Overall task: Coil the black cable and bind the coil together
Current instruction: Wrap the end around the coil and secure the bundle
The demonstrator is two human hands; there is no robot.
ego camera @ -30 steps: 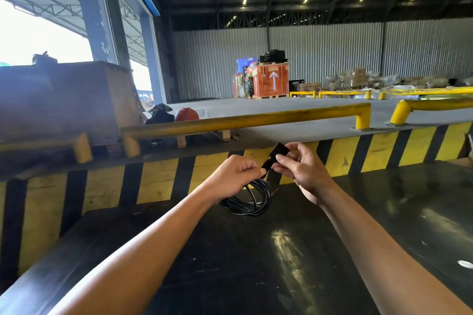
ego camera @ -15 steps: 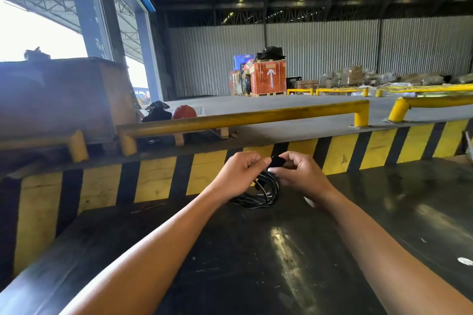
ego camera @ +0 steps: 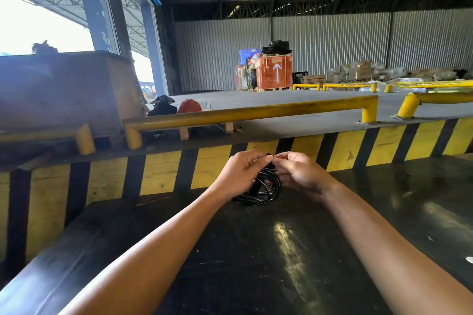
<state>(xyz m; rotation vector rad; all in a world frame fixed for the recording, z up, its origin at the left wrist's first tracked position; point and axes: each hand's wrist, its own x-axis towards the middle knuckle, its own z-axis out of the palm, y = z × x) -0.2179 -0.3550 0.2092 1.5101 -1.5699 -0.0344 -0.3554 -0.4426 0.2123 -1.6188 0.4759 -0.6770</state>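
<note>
Where a second ago my right hand [ego camera: 302,176] held the strap out, both hands now pinch together atop the black cable coil [ego camera: 261,186], centre frame above the table [ego camera: 256,263]; left hand [ego camera: 243,171] fingers closed on it, so binding looks nearly done.

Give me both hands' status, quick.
Left hand: closed, pinching the top of the black cable coil.
Right hand: closed, fingertips pinched on the same coil's top.
</note>
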